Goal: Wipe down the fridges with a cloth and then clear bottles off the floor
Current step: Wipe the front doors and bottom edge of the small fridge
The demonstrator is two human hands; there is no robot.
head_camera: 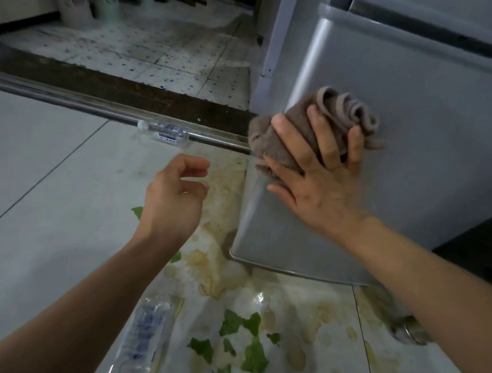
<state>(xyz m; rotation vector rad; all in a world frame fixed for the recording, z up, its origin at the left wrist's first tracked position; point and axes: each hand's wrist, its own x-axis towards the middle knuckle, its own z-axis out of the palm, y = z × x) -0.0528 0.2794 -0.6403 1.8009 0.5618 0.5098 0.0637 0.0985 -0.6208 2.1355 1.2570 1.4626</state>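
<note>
My right hand [318,168] presses a bunched brown cloth [290,132] against the lower door of a silver fridge [413,137], near the door's left edge, with its fingers spread over the cloth. My left hand [177,195] hovers to the left of the door, fingers loosely curled, holding nothing. One clear plastic bottle with a blue label [141,334] lies on the floor beside my left forearm. A second clear bottle [165,133] lies against the metal door rail farther back.
The white tile floor [53,182] under the fridge door is smeared with yellowish stains and scattered green leaf scraps [247,337]. A metal rail [63,93] and a dark threshold cross the floor. Beyond it lies speckled tiling with containers [77,9] at the back.
</note>
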